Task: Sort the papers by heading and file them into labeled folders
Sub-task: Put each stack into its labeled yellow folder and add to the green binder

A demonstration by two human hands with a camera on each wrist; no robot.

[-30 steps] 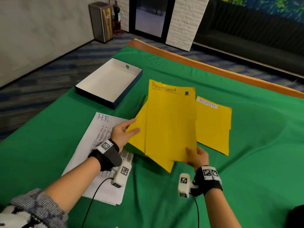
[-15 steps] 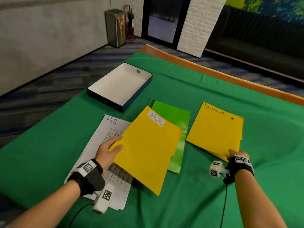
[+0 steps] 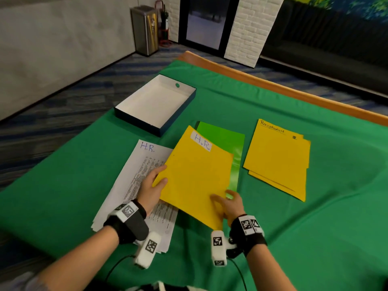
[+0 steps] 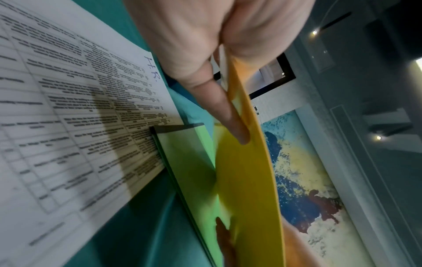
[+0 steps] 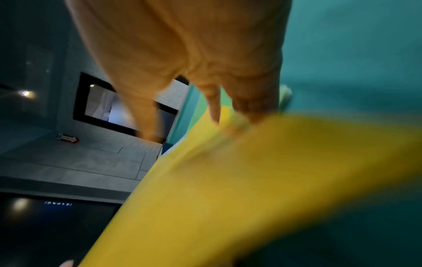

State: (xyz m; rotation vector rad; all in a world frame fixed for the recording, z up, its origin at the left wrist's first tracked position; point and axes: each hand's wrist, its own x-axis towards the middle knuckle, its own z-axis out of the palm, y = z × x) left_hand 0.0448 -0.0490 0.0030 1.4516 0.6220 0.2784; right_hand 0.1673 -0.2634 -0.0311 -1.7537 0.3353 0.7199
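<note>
H.R. folder [image 3: 195, 175]: thin, floppy card. Left hand [image 3: 150, 186] pinches left edge; right hand [image 3: 230, 204] grips near corner.

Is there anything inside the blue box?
No, the blue box shows only its bare white inside and a small green dot on its far wall.

We're seeing a matt yellow card folder [image 3: 195, 177] over a glossy green plastic folder [image 3: 235, 158], printed white paper sheets [image 3: 134, 183], soft green cloth on the bench [image 3: 315, 227].
</note>
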